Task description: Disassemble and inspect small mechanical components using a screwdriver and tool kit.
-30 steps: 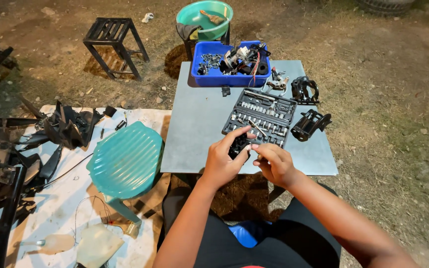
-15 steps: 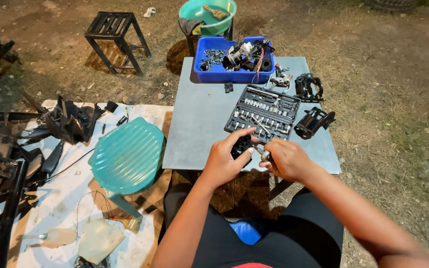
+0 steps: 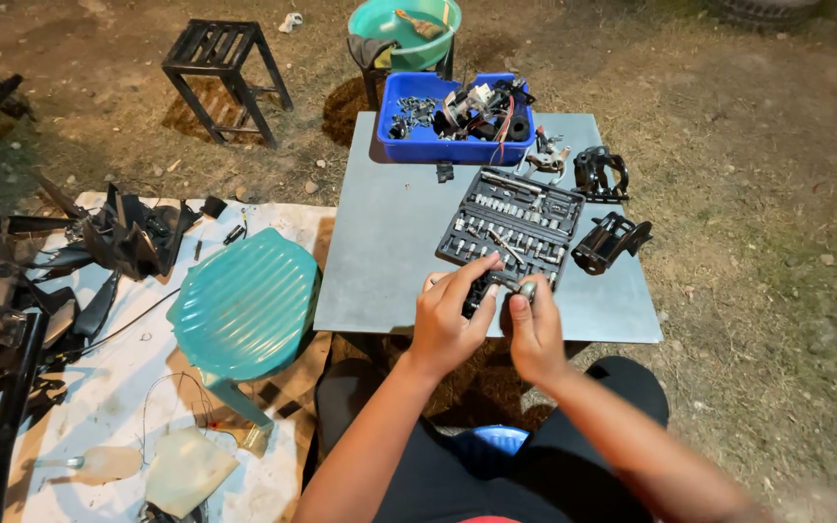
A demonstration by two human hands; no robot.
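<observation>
My left hand (image 3: pixel 449 320) and my right hand (image 3: pixel 535 334) meet over the near edge of a grey table (image 3: pixel 389 242). Between them they grip a small black tool handle (image 3: pixel 481 291) with a shiny metal socket piece (image 3: pixel 527 289) at my right fingertips. Just beyond my hands lies an open black socket set case (image 3: pixel 515 225) filled with several chrome sockets and bits. My forearms reach up from my lap at the bottom of the view.
A blue tray (image 3: pixel 409 140) of parts stands at the table's far edge, with black parts (image 3: pixel 612 240) on its right. A teal stool (image 3: pixel 242 302), black metal stool (image 3: pixel 225 58), green basin (image 3: pixel 380 29) and black plastic parts (image 3: pixel 108 237) on a white sheet surround it.
My hands have stayed together at the socket case, fingers shifting slightly around the small tool. The view has drifted a little; nothing else moved.
</observation>
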